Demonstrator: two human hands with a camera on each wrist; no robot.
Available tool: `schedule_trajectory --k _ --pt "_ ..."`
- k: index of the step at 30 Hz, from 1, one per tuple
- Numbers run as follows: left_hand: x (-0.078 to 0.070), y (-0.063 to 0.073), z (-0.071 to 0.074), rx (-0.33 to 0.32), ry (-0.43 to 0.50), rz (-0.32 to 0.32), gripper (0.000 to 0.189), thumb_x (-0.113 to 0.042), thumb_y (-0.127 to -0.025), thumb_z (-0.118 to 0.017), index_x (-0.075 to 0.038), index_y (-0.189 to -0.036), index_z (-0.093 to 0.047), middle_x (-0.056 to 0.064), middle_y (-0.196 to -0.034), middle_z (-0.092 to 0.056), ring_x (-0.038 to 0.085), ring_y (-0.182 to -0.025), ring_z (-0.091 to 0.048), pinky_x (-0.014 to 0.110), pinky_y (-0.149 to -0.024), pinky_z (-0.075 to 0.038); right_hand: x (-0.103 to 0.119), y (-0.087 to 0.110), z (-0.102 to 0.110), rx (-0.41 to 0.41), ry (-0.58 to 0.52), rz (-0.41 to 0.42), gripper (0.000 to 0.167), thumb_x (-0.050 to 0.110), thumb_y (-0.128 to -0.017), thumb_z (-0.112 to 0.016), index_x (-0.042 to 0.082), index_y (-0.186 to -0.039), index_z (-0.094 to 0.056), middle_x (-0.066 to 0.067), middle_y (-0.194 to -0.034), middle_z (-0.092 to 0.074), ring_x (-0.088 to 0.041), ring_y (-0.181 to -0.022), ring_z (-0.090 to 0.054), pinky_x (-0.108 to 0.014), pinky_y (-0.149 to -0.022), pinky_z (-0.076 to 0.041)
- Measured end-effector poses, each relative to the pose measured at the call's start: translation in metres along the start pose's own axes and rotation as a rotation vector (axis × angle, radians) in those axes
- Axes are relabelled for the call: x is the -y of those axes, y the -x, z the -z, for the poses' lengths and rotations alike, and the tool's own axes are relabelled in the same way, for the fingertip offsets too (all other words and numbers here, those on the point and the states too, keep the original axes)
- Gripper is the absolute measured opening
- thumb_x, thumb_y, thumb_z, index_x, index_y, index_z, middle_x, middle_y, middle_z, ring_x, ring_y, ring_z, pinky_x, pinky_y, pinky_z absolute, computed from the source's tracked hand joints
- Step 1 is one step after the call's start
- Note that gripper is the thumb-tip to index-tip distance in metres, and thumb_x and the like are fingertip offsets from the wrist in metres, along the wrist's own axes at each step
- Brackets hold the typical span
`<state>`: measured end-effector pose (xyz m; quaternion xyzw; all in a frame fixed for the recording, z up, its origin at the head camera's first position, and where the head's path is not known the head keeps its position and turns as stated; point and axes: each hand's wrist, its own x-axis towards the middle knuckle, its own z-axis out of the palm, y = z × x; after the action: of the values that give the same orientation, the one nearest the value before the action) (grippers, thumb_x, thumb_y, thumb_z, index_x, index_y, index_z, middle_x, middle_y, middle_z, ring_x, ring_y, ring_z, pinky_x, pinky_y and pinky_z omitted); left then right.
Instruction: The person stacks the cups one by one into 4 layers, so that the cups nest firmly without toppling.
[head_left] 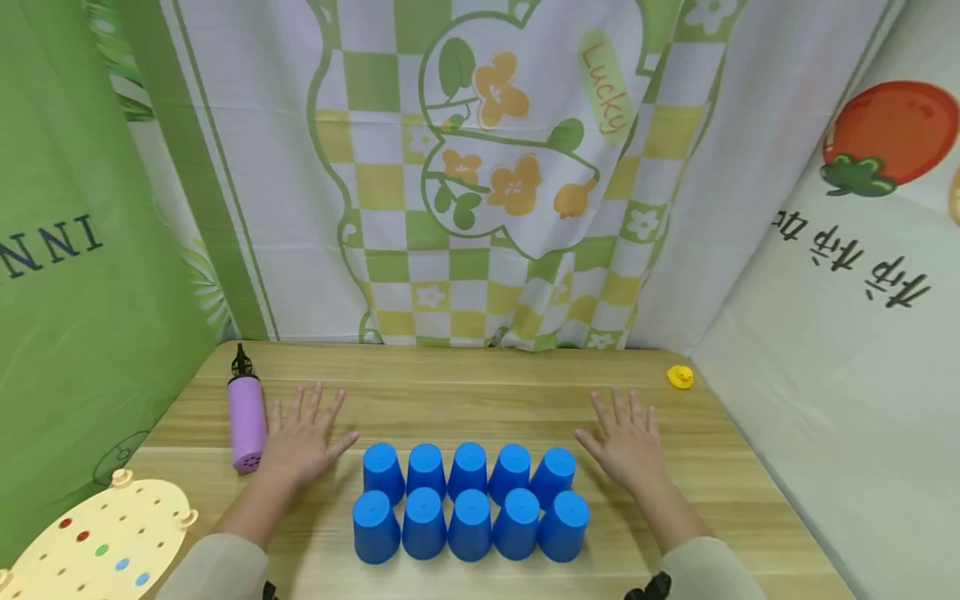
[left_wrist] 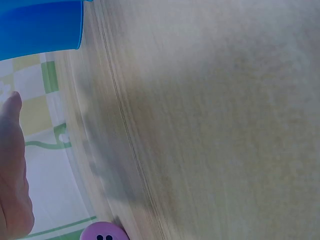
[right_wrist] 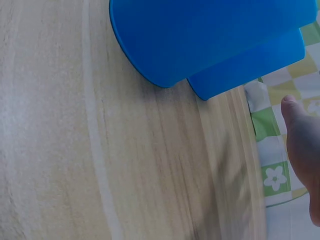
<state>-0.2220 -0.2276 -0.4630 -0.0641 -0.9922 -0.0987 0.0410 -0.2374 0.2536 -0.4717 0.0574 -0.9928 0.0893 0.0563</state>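
Note:
Two rows of upside-down blue cups stand side by side on the wooden table, a back row (head_left: 468,471) and a front row (head_left: 470,525). To their left is my left hand (head_left: 303,442), palm down with fingers spread and nothing held. My right hand (head_left: 626,446) mirrors it on the right side, fingers also spread and holding nothing. In the left wrist view a blue cup (left_wrist: 40,30) fills the top corner, apart from the thumb (left_wrist: 12,165). The right wrist view shows two overlapping blue cups (right_wrist: 200,40) above the thumb (right_wrist: 302,145).
A purple hand pump (head_left: 246,421) with a black nozzle lies just left of my left hand. At the back right corner sits a yellow rubber duck (head_left: 680,377). A cream pegboard (head_left: 105,537) with coloured dots is at the lower left. Curtains (head_left: 487,292) hang behind the table (head_left: 465,379).

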Motion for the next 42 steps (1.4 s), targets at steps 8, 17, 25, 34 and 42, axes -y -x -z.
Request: schedule_trajectory --k 8,17,25,34,42 --pt "0.0 -0.004 -0.003 -0.003 -0.015 -0.011 0.079 -0.065 -0.096 -0.039 -0.016 -0.156 -0.024 0.023 -0.163 -0.008 0.05 -0.148 -0.004 0.069 -0.115 0.003 -0.002 0.002 0.002 -0.014 -0.02 -0.003 0.073 0.051 -0.098 -0.05 0.01 -0.154 -0.029 -0.027 -0.161 -0.013 -0.051 -0.147 -0.004 -0.068 -0.117 -0.003" --pt "-0.017 0.004 0.001 -0.041 0.151 -0.075 0.069 -0.053 -0.1 -0.043 -0.012 -0.155 -0.029 0.024 -0.162 -0.013 0.049 -0.148 -0.009 0.07 -0.115 -0.01 0.006 0.012 0.015 -0.009 -0.254 0.019 0.068 0.047 -0.101 -0.046 0.007 -0.153 -0.03 -0.029 -0.159 -0.017 -0.051 -0.146 -0.012 -0.07 -0.115 -0.012" --pt "-0.031 0.017 -0.003 0.074 0.644 -0.085 0.064 -0.045 -0.097 -0.057 -0.01 -0.149 -0.041 0.02 -0.151 -0.043 0.046 -0.136 -0.042 0.065 -0.105 -0.039 0.019 0.022 0.021 0.1 -0.598 0.06 0.065 0.044 -0.096 -0.059 0.009 -0.148 -0.042 -0.021 -0.157 -0.032 -0.046 -0.143 -0.029 -0.067 -0.109 -0.032" --pt "-0.036 0.018 -0.006 0.179 0.794 -0.032 0.064 -0.037 -0.088 -0.073 -0.005 -0.14 -0.052 0.018 -0.139 -0.057 0.04 -0.125 -0.054 0.056 -0.104 -0.045 0.025 0.029 0.022 0.233 -0.75 0.082 0.06 0.032 -0.092 -0.068 0.003 -0.14 -0.049 -0.021 -0.142 -0.051 -0.042 -0.128 -0.05 -0.055 -0.105 -0.044" --pt "-0.036 0.021 -0.004 0.183 0.768 -0.023 0.062 -0.038 -0.084 -0.076 -0.007 -0.135 -0.058 0.017 -0.137 -0.059 0.043 -0.124 -0.054 0.056 -0.1 -0.048 0.023 0.029 0.018 0.3 -0.805 0.114 0.059 0.03 -0.088 -0.073 0.001 -0.136 -0.053 -0.017 -0.13 -0.061 -0.033 -0.117 -0.058 -0.049 -0.1 -0.05"
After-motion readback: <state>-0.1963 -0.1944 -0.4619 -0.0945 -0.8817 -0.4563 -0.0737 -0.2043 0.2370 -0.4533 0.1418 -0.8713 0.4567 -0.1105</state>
